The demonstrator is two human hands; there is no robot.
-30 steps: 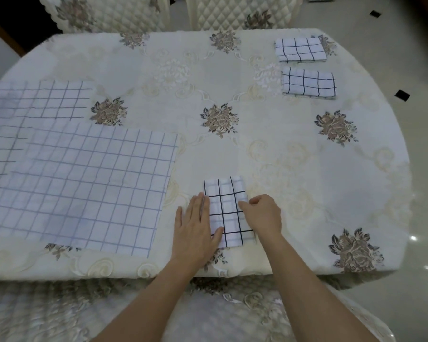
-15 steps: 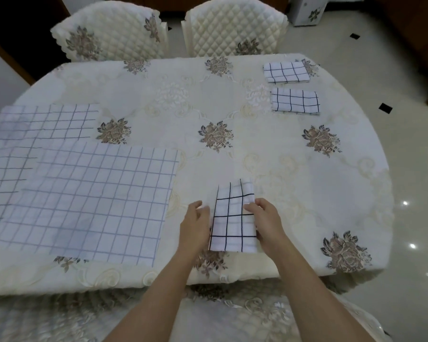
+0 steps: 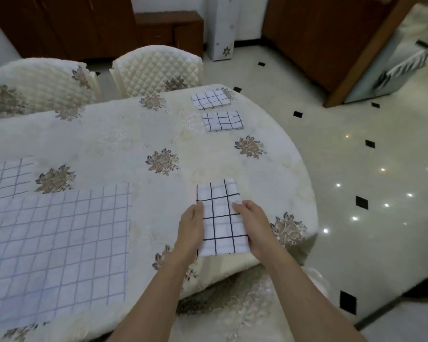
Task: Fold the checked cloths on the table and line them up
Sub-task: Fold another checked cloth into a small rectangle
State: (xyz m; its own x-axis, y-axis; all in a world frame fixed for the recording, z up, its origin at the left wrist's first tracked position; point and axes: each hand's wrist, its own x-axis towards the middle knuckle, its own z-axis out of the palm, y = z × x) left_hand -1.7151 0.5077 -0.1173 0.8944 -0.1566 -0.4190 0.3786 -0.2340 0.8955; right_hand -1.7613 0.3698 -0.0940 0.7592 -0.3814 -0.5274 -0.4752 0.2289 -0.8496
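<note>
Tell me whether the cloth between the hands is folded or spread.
Folded. The black-checked cloth is a narrow rectangle, held at its sides by the left hand and right hand, unlike the spread blue-checked cloth.

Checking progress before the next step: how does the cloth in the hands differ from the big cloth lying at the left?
The held cloth is folded into a narrow rectangle; the big cloth lies spread flat. The held cloth has dark lines, the big cloth pale bluish ones. Left hand and right hand grip the held cloth; nothing touches the big cloth. Both are white and checked.
</note>
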